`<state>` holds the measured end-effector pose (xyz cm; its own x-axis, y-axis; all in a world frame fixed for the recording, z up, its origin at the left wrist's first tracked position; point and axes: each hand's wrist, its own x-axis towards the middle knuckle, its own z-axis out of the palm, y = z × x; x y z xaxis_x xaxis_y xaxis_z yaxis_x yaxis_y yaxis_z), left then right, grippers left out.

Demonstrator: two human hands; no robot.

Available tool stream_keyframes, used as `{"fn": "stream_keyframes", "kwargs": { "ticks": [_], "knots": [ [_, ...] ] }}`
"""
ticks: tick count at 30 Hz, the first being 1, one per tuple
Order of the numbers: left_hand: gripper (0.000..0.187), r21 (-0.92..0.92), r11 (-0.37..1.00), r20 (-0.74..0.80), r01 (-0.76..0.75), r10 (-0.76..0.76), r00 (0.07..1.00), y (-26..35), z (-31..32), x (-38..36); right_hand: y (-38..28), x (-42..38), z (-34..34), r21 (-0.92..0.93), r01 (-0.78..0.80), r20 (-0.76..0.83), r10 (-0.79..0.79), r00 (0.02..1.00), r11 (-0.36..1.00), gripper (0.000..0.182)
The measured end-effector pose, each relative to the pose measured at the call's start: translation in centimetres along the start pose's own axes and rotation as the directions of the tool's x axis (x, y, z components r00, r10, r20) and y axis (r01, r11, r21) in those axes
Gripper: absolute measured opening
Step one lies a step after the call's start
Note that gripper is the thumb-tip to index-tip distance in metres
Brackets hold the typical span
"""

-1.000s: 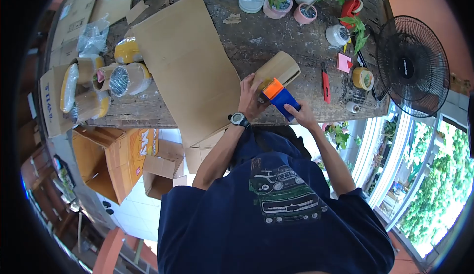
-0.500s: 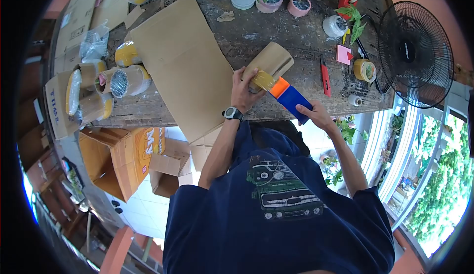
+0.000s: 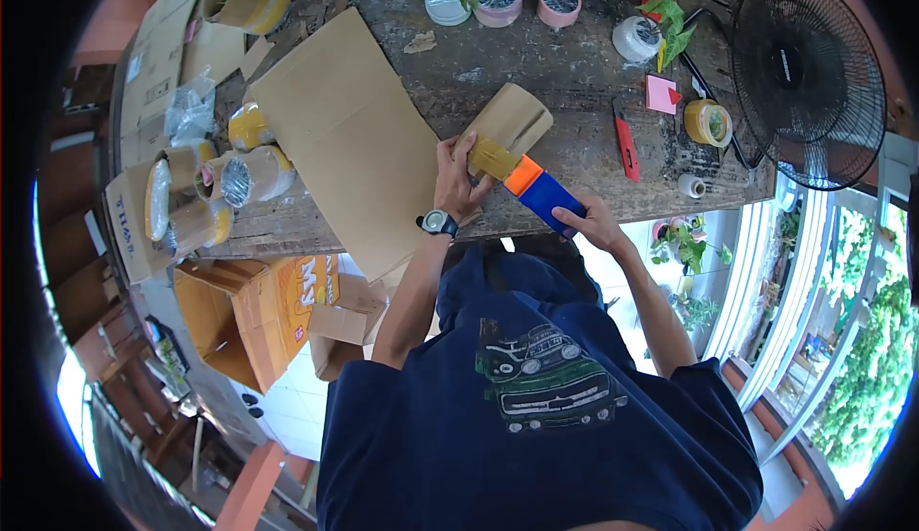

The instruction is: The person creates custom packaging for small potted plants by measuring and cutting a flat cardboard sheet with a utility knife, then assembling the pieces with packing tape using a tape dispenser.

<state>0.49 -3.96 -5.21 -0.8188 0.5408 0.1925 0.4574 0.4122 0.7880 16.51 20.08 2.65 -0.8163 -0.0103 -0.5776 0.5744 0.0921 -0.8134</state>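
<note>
My left hand [image 3: 461, 182], with a watch on its wrist, grips the lower left end of a brown cardboard cylinder [image 3: 517, 117] lying tilted on the wooden table [image 3: 574, 71]. A strip of yellowish tape [image 3: 493, 158] runs from the cylinder's end to the orange tip of a blue tape dispenser [image 3: 549, 202]. My right hand [image 3: 593, 224] is closed around the dispenser's lower end. Left of my left hand lies a large flat cardboard sheet [image 3: 349, 138].
Several wrapped cardboard cylinders [image 3: 257, 177] lie at the left. Potted plants [image 3: 558, 4] stand at the back. A red cutter [image 3: 625, 143], pink notes [image 3: 661, 93], a tape roll [image 3: 707, 123] and a black fan [image 3: 809, 79] are at the right. An orange box [image 3: 254, 311] sits below.
The view has shifted slightly. Both hands still hold the cylinder and dispenser, with the tape strip between them; the cylinder appears slightly further left.
</note>
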Motion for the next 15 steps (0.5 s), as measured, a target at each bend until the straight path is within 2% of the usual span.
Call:
{"fn": "stream_keyframes", "kwargs": {
  "ticks": [1,7,10,15],
  "knots": [
    [0.081,0.031,1.0,0.001,0.003,-0.003,1.0,-0.1,0.0,-0.1,0.2,0.2,0.0,-0.003,-0.005,0.013,0.005,1.0,1.0,0.042],
    [0.081,-0.056,0.995,0.033,0.087,-0.086,0.996,-0.5,-0.3,-0.2,4.1,3.3,1.3,0.06,-0.009,0.024,0.008,1.0,0.998,0.046],
    [0.08,0.001,1.0,0.015,-0.013,0.013,1.0,-0.8,0.0,-0.3,5.4,3.9,2.4,0.045,0.02,-0.042,-0.018,0.999,0.999,0.052],
    [0.079,-0.101,0.989,0.06,0.108,-0.102,0.993,-0.6,-0.7,0.0,4.2,4.7,2.4,0.011,0.009,-0.041,-0.009,0.999,1.0,0.051]
  ]
}}
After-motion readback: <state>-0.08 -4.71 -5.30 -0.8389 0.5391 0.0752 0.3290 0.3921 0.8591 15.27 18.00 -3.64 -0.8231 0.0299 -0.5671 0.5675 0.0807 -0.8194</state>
